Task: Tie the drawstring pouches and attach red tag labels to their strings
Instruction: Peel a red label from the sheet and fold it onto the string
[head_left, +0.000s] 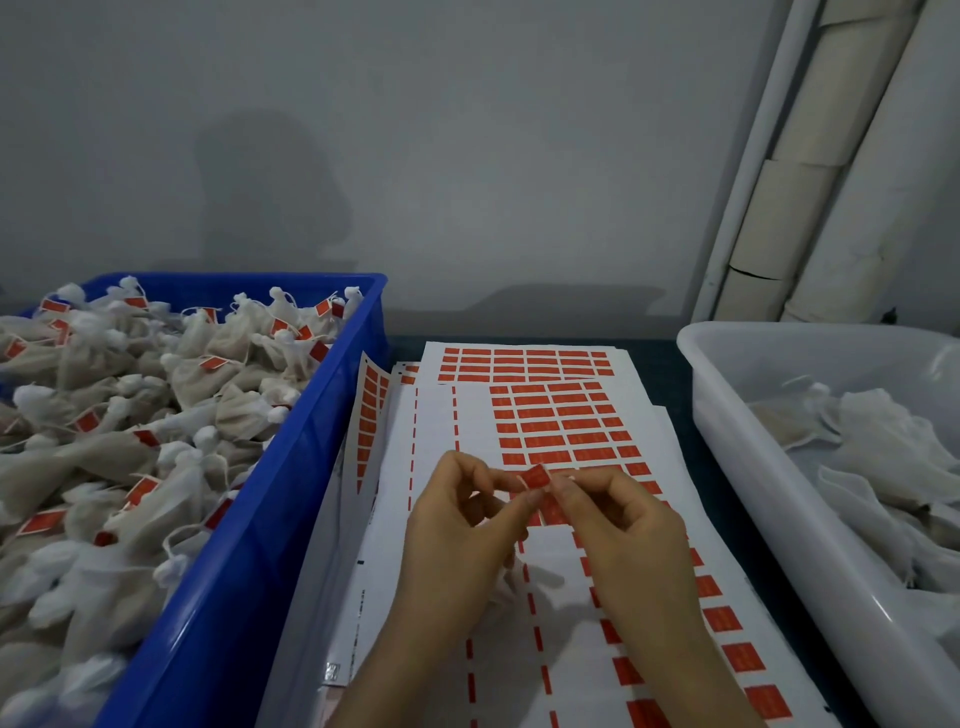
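Observation:
Both hands meet over the white sticker sheets (540, 426) in the middle. My left hand (457, 525) and my right hand (623, 530) pinch one red tag label (536, 476) between their fingertips, held above the sheet. A bit of white pouch (506, 582) and its string show under my left palm, mostly hidden. A blue crate (270, 519) on the left is heaped with tied beige pouches (156, 415) carrying red tags. A white tub (737, 447) on the right holds untagged pouches (883, 452).
Several overlapping label sheets cover the dark table between the two bins; rows of red labels remain on them. A grey wall stands behind. White pipes and cardboard tubes (810, 171) lean in the back right corner.

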